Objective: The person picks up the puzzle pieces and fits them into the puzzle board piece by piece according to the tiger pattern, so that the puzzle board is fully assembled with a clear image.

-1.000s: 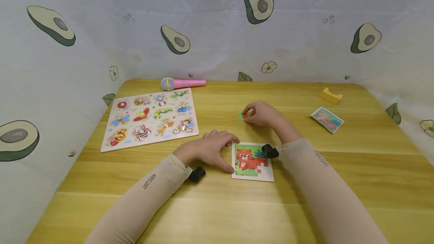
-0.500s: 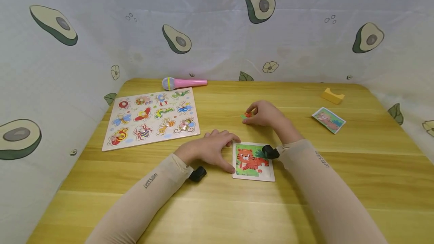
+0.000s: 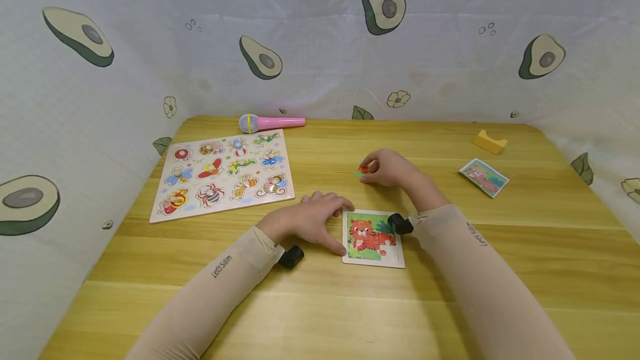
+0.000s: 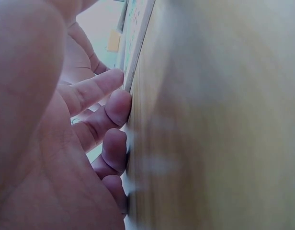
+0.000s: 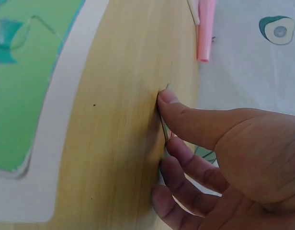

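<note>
My left hand (image 3: 317, 217) rests on the table at the left side of a small square tiger jigsaw puzzle (image 3: 372, 262). Its thumb and index finger touch that board near the two left corners. In the left wrist view, the index fingertip meets the puzzle's edge (image 4: 139, 50), and the other fingertips are on the table. Orange tiger pieces fill much of the tray, while its lower right corner shows bare. Beyond the board, my right hand (image 3: 392, 169) pinches a small green and orange puzzle piece (image 3: 363, 171) between thumb and fingers. The right wrist view shows that piece (image 5: 164, 125) edge-on.
A large peg puzzle board (image 3: 227, 175) with insect pictures lies at the left. Behind it is a pink toy microphone (image 3: 272, 123). At the right are a picture card (image 3: 484, 177) and a yellow notched block (image 3: 489, 141). A patterned cloth (image 3: 320, 43) hangs behind the table.
The puzzle piece, flat on the table a second ago, is now tilted up in my right fingers. My left hand and the tiger puzzle have stayed in place.
</note>
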Action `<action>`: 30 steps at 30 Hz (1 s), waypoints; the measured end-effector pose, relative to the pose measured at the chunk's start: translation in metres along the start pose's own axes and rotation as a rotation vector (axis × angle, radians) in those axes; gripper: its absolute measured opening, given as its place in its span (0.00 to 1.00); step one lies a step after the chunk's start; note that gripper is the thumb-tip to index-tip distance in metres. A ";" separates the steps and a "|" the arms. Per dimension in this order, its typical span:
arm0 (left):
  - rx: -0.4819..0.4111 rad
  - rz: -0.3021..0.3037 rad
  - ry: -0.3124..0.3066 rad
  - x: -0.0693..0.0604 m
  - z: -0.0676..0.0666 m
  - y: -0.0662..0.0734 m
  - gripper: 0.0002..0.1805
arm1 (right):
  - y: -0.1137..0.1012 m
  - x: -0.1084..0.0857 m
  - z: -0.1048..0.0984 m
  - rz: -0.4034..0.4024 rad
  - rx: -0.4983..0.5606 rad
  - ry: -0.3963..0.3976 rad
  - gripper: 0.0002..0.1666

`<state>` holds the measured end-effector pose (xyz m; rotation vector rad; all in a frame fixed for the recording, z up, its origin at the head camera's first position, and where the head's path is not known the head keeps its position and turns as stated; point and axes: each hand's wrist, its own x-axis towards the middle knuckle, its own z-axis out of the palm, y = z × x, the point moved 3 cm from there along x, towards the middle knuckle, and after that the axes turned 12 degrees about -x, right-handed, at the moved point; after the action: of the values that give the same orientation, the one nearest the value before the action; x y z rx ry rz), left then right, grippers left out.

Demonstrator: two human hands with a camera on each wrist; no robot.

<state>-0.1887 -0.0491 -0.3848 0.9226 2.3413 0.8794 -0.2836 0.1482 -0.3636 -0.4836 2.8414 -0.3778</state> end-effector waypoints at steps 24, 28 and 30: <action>0.001 -0.002 0.005 0.000 0.001 -0.002 0.47 | 0.017 -0.040 -0.006 -0.223 0.043 -0.080 0.17; 0.002 -0.002 0.005 0.000 0.001 -0.002 0.48 | 0.019 -0.065 -0.009 -0.283 0.104 -0.083 0.18; 0.001 -0.001 0.004 0.000 0.001 -0.002 0.48 | 0.019 -0.078 -0.010 -0.305 0.108 -0.096 0.18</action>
<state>-0.1887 -0.0499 -0.3875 0.9201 2.3457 0.8810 -0.2200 0.1953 -0.3456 -0.8909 2.6395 -0.5431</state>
